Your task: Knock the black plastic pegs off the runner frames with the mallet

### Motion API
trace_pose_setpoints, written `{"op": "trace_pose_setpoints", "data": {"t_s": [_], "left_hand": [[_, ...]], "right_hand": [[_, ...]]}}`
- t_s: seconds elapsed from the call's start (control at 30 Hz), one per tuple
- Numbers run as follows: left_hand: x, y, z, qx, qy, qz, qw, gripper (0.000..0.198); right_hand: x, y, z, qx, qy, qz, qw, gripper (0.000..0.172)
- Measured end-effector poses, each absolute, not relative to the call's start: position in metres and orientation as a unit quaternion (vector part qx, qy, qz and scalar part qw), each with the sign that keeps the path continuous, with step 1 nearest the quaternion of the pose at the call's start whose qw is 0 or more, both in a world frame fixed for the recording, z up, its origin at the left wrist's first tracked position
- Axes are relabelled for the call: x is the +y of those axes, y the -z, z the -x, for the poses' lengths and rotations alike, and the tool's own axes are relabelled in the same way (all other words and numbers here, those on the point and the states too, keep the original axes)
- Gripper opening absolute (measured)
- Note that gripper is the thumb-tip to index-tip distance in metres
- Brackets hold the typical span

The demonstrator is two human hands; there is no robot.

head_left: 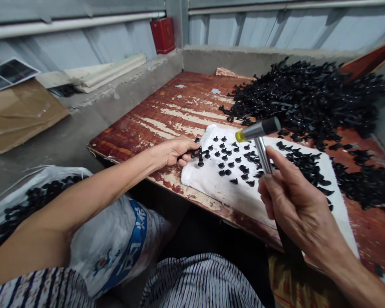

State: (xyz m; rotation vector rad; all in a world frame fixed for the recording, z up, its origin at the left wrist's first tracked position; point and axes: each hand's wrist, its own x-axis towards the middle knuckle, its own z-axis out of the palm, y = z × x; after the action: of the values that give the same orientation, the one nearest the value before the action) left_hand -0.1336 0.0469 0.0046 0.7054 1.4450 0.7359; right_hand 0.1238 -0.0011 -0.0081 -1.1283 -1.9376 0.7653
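My right hand (288,192) is wrapped round the dark handle of a hammer (259,130), whose metal head has a yellow face and a black face. The hammer is raised above a white cloth (208,182). At the cloth's left edge my left hand (179,150) pinches several small black parts (200,157), with stems and round ends; their exact kind is unclear. One of them stands at the cloth's edge by the fingertips. Between the hands, many loose black pieces with round bases (231,164) are spread over the cloth, some upright, some tipped over.
A big heap of black parts (308,98) covers the back right of the worn red-brown table (141,132). Below left stands a white sack (115,248) with more black parts. A red tin (163,35) sits on the concrete ledge, and cardboard (22,113) lies at left.
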Motion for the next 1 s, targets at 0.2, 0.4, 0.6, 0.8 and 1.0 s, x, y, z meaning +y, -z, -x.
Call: {"op": "trace_pose_setpoints", "data": {"t_s": [0.2,0.4,0.6,0.8,1.0], "left_hand": [[0.047,-0.006,0.141,0.601,-0.328,-0.266,0.679,0.013],[0.047,-0.008,0.133,0.594,-0.318,-0.261,0.692,0.006],[0.047,-0.010,0.129,0.596,-0.305,-0.278,0.689,0.005],[0.038,-0.008,0.125,0.593,-0.267,-0.399,0.647,0.016],[0.025,-0.009,0.115,0.540,-0.162,-0.588,0.580,0.033]], "right_hand": [[-0.013,0.035,-0.140,-0.659,-0.428,0.487,0.382,0.051],[-0.022,0.047,-0.147,-0.649,-0.438,0.481,0.395,0.050],[-0.019,0.053,-0.151,-0.663,-0.437,0.473,0.383,0.049],[-0.015,0.052,-0.150,-0.660,-0.441,0.477,0.377,0.051],[-0.016,0.048,-0.149,-0.648,-0.456,0.481,0.374,0.051]]}}
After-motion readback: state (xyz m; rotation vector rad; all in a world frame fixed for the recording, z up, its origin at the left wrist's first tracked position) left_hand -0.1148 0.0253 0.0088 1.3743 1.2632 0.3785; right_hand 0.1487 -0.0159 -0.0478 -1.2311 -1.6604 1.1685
